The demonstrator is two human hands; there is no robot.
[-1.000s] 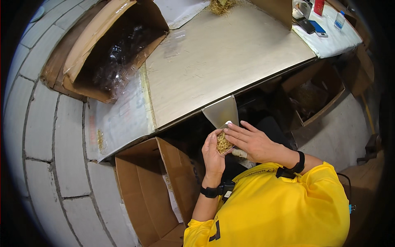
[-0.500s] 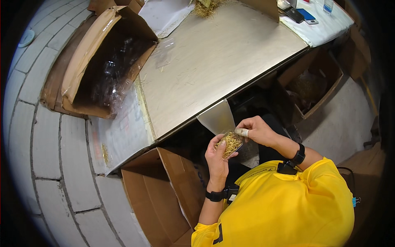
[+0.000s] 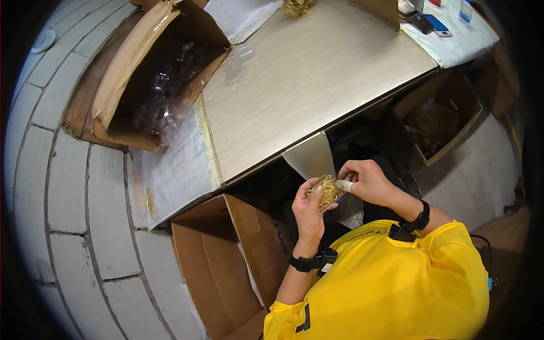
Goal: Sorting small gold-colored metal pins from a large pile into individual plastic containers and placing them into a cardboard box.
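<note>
My left hand [image 3: 307, 214] is closed round a small clear container, its thumb lying over the front. Thin gold-coloured metal pieces [image 3: 328, 191] fill it in a tangled heap; they are too small for me to tell their kind. My right hand [image 3: 367, 181] is at the container's right edge, thumb and fingers pinched together, with a white wrap on one digit. Whatever that pinch holds, if anything, is too small to make out. Just behind the hands, a pale sheet-like flap [image 3: 313, 157] hangs at the table's front edge.
A worktable [image 3: 294, 85] with scattered gold bits stretches ahead, a gold heap [image 3: 297, 7] at its far side. On the left, a cardboard box [image 3: 133, 73] holds clear plastic containers [image 3: 164, 93]. An open carton [image 3: 209, 266] stands left of my arm; another box [image 3: 436, 147] sits at right.
The whole view has shifted slightly, so table and boxes sit a little to the right and higher. My right fingers have changed position slightly at the container's edge; the left hand keeps its hold.
</note>
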